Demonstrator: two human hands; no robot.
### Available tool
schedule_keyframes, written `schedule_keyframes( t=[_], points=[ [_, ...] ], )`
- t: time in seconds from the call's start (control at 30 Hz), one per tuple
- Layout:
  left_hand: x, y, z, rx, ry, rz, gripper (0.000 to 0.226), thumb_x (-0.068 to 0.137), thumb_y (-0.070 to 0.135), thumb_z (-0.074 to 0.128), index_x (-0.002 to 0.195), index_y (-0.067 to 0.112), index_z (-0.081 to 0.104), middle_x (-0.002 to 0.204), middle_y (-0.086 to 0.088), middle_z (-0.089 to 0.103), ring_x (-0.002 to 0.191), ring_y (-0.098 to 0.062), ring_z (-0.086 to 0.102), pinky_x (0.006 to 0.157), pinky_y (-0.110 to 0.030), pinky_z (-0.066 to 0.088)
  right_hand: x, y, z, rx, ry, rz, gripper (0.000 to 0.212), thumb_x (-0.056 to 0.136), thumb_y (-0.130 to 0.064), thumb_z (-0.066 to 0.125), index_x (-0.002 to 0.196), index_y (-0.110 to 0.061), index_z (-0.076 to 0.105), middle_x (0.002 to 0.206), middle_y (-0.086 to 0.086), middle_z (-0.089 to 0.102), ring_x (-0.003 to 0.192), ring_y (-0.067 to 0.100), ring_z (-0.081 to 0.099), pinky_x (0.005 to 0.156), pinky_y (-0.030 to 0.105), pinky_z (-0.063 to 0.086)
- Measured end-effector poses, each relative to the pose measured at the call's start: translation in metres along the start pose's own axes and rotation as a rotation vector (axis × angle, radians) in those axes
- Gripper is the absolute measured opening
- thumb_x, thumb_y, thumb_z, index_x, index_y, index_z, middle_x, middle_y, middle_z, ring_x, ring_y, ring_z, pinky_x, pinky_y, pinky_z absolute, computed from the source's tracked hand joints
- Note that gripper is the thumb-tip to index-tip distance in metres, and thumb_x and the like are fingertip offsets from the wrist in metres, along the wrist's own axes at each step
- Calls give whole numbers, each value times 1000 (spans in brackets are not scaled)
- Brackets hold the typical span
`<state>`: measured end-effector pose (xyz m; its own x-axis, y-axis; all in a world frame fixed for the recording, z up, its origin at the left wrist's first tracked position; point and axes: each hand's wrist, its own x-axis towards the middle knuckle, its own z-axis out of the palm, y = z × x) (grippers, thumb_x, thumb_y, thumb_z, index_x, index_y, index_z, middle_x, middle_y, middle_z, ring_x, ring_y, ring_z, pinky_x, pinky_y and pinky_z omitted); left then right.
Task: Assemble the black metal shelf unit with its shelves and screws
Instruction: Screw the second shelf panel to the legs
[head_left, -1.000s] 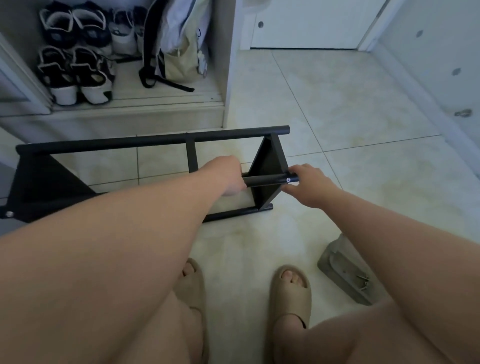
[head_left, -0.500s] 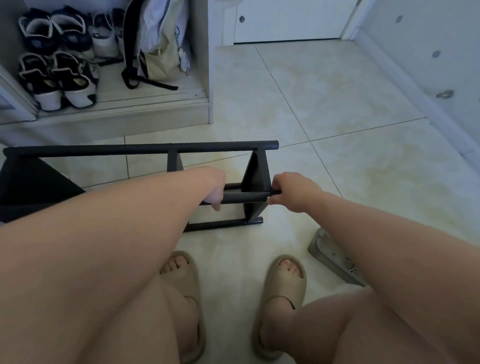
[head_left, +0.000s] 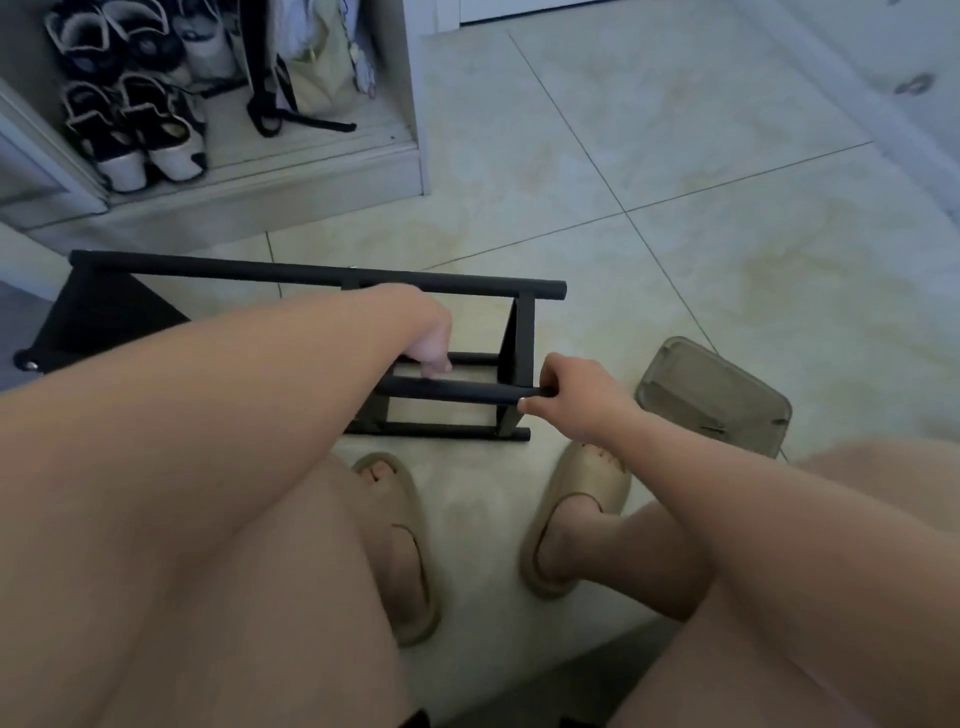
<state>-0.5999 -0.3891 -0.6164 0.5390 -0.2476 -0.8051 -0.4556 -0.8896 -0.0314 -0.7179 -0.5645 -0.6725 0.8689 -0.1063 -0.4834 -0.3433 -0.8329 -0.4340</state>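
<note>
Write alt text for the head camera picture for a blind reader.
Seen from above, a person's left hand grips a black shelf frame lying on its side on a tiled floor, while the right hand pinches the end of its nearest bar. A grey box sits to its right, and shoes stand in a cupboard behind.

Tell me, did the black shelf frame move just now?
Yes. The shelf frame came toward the person, away from the shoe cabinet.
</note>
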Motion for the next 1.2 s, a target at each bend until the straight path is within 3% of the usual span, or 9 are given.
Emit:
schedule_keyframes(
  t=[0.13,0.23,0.3,0.5,0.63,0.8,1.0,1.2],
  points=[
    [1,12,23,-138,55,86,38,96,43,59,114,10,67,106,-10,66,79,-29,59,77,-35,50,-21,-1,24,47,-7,20,34,90,-43,72,96,-15,53,89,-3,57,83,21,57,68,36,46],
    [8,17,56,-139,51,91,28,95,39,57,91,12,65,99,-7,66,84,-29,60,87,-38,52,-32,-2,33,58,-52,27,38,87,-46,75,94,-15,53,87,-2,59,79,20,56,65,34,45],
    [12,17,70,-178,37,99,30,93,40,58,77,14,61,87,-5,63,78,-27,59,84,-37,51,-42,-4,38,-1,-82,24,39,87,-48,74,91,-17,52,85,-3,57,76,18,53,60,31,39],
    [6,19,100,-212,-51,152,39,90,44,61,68,12,56,73,-9,57,67,-29,53,70,-34,43,-77,-5,50,-53,-157,53,41,86,-49,74,79,-25,42,81,-6,53,72,15,50,55,28,33],
    [-5,28,115,-183,-63,186,38,89,44,62,71,11,61,76,-9,63,73,-31,61,76,-35,49,-101,-7,58,-59,-172,66,42,88,-50,72,77,-29,38,80,-8,49,75,16,50,54,25,31],
    [-25,38,129,-165,-109,223,33,89,43,64,88,10,70,73,-7,60,60,-27,52,66,-32,42,-129,-5,68,-92,-227,65,37,88,-50,72,91,-21,49,79,-8,50,82,20,53,55,26,34],
    [-37,44,142,-163,-140,228,34,89,44,66,90,10,69,81,-9,63,65,-28,55,67,-33,47,-153,-8,79,-28,-176,131,41,86,-47,76,92,-18,48,89,-1,54,85,21,52,63,32,38],
    [-52,51,153,-195,-110,228,38,91,45,65,103,9,71,100,-10,70,93,-32,67,81,-37,52,-168,-5,90,8,-139,231,54,83,-52,78,106,-17,43,102,5,61,90,28,60,76,39,51]
  ],
)
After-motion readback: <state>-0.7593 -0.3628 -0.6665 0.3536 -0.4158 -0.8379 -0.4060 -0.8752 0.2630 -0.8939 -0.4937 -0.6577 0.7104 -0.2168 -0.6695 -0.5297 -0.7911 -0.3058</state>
